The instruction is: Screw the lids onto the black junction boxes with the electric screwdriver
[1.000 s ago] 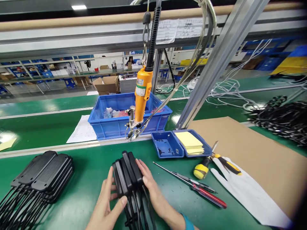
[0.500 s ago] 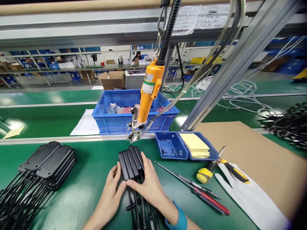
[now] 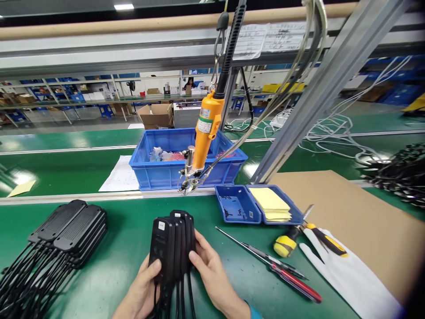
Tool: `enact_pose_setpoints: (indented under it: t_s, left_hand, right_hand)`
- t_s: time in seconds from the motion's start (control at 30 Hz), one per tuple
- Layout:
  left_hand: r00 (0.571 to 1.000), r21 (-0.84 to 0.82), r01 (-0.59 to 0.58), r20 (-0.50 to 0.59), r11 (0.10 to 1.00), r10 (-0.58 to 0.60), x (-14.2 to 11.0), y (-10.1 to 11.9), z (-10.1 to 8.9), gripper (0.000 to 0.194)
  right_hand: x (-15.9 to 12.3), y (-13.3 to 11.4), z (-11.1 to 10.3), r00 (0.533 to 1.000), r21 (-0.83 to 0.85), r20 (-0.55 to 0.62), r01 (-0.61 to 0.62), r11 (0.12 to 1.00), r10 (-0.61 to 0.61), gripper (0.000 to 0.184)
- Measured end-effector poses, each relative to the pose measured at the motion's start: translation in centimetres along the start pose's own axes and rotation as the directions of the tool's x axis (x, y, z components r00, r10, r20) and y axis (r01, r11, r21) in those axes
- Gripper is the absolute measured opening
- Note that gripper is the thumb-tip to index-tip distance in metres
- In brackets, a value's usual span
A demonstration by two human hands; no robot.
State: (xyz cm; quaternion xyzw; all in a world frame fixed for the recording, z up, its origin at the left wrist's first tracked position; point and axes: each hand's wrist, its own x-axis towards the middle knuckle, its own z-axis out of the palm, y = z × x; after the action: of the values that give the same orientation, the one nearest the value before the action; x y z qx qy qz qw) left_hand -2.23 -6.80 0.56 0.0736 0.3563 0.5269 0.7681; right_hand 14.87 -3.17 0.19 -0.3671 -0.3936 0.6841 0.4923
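Observation:
My left hand (image 3: 141, 290) and my right hand (image 3: 209, 270) clasp a bundle of several black flat modules (image 3: 172, 241) with cables hanging below. The bundle stands upright on the green table, its front face turned to me with a small white label near the top. My left fingers press its left side and my right fingers press its right side. A stack of similar black modules (image 3: 71, 230) with trailing cables lies to the left.
An orange electric screwdriver (image 3: 206, 133) hangs above the table in front of a blue bin (image 3: 159, 175). A small blue tray (image 3: 239, 206) with yellow sheets, a yellow-handled screwdriver (image 3: 285, 243), a red-handled screwdriver (image 3: 275, 266), a white glove (image 3: 345, 274) and brown cardboard (image 3: 365, 212) lie right.
The bundle of modules was lying tilted on the table and now stands upright, with its labelled face toward me. Both hands have stayed on its sides.

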Motion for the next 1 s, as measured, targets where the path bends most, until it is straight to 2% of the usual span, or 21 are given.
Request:
enact_pose_setpoints:
  t_s: [0.13,0.3,0.37,0.53,0.77,1.0]
  left_hand:
    - [0.996,-0.067,0.05,0.083,0.997,-0.044,0.6,0.5,-1.1,0.036]
    - [0.989,-0.08,0.098,0.123,0.992,-0.087,1.0,0.6,-2.5,0.027]
    - [0.987,-0.068,0.089,0.139,0.994,-0.079,0.9,0.5,-2.7,0.025]
    - [0.987,-0.023,0.091,0.133,0.996,-0.087,0.8,0.4,-2.7,0.031]
    - [0.988,-0.059,0.084,0.138,0.995,-0.076,0.8,0.4,-2.9,0.024]
    - [0.989,-0.127,0.086,0.128,0.988,-0.07,1.0,0.4,-3.0,0.021]
  right_hand:
    - [0.4,-0.9,-0.5,0.99,0.109,-0.1,-0.085,0.99,0.096,0.056]
    - [0.6,-1.4,-0.6,0.984,0.284,-0.131,-0.079,0.955,0.121,0.048]
    - [0.5,-1.6,-0.4,0.992,0.261,-0.096,-0.053,0.964,0.081,0.05]
    - [0.4,-1.9,-0.2,1.0,0.107,-0.017,0.023,0.994,-0.022,0.069]
    - [0.3,-1.6,-0.5,0.999,0.072,-0.054,0.011,0.997,-0.007,0.076]
    - [0.4,-1.8,-0.4,0.999,0.07,-0.036,0.015,0.997,-0.012,0.071]
